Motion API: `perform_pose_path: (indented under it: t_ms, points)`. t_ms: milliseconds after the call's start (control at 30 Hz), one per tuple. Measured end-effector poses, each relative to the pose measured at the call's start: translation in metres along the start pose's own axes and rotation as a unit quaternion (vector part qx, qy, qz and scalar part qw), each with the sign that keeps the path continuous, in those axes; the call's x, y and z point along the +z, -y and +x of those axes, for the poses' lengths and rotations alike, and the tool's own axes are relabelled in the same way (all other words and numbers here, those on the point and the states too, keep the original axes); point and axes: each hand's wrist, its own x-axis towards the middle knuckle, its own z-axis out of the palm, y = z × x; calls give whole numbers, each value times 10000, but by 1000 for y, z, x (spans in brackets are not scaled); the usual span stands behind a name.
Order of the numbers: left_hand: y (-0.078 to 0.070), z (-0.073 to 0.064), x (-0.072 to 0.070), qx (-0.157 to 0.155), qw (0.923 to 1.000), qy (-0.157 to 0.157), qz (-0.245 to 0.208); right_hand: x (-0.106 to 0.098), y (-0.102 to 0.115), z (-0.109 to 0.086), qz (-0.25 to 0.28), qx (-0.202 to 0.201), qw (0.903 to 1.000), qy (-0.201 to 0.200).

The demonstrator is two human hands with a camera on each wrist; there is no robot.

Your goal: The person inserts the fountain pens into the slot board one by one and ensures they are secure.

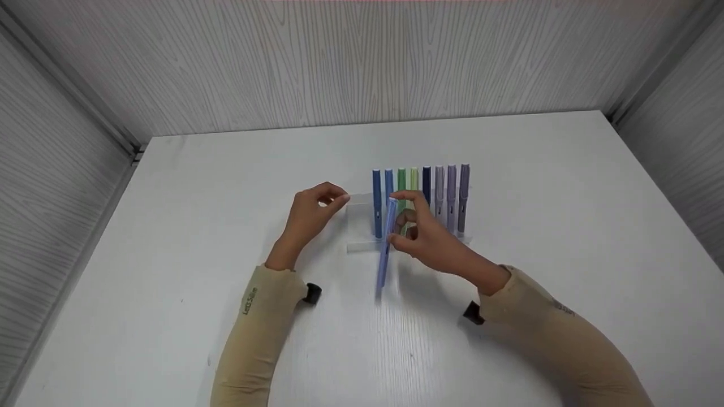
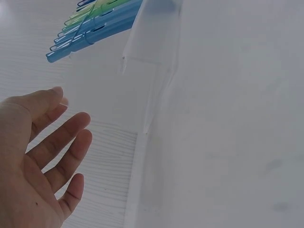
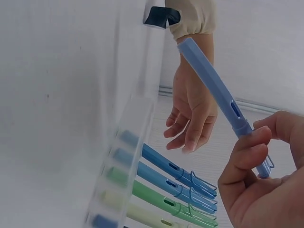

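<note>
My right hand (image 1: pixel 432 243) pinches a periwinkle-blue pen (image 1: pixel 384 263) near its clip end, thumb against the fingers. The pen is tilted in front of a clear pen stand (image 1: pixel 362 247), its lower end pointing toward me. In the right wrist view that pen (image 3: pixel 209 76) has nothing around its free end. My left hand (image 1: pixel 308 213) pinches the stand's upper left edge between thumb and index finger. In the left wrist view the other fingers (image 2: pixel 71 156) are spread beside the clear panel (image 2: pixel 109 85).
Several pens lean in a row in the stand: a dark blue pen (image 1: pixel 377 198) leftmost, then a lighter blue, a green pen (image 1: pixel 401 178), a yellow-green, a navy, then lilac and a purple pen (image 1: pixel 464 198) rightmost. The white table (image 1: pixel 226 169) meets wood-grain panels (image 1: pixel 362 62) behind.
</note>
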Motion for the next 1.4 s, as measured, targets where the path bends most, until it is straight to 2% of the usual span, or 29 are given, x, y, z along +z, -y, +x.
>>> perform_pose_path:
  t_ms: [167, 400, 633, 867, 1067, 1233, 1400]
  points:
    - [1, 0, 0, 49, 10000, -11, 77, 2, 1, 6, -140, -188, 9994, -251]
    - [2, 1, 1, 62, 10000, -42, 5, 4, 2, 15, -49, -346, 9981, -508]
    - [0, 1, 1, 103, 9999, -32, 8, 5, 4, 23, -113, -394, 9956, -847]
    - [-1, 1, 0, 42, 10000, -7, -5, 5, 1, 28, -605, -473, 9897, -1210]
    - [-1, 1, 0, 171, 9998, -25, -60, 7, -2, 31, -1014, -593, 9827, -1432]
    - [-2, 1, -1, 201, 9997, -59, -110, 10, -3, 34, -1432, -769, 9732, -1624]
    - [-1, 0, 0, 105, 9999, -30, -51, 15, -3, 36, -1884, -734, 9633, -1764]
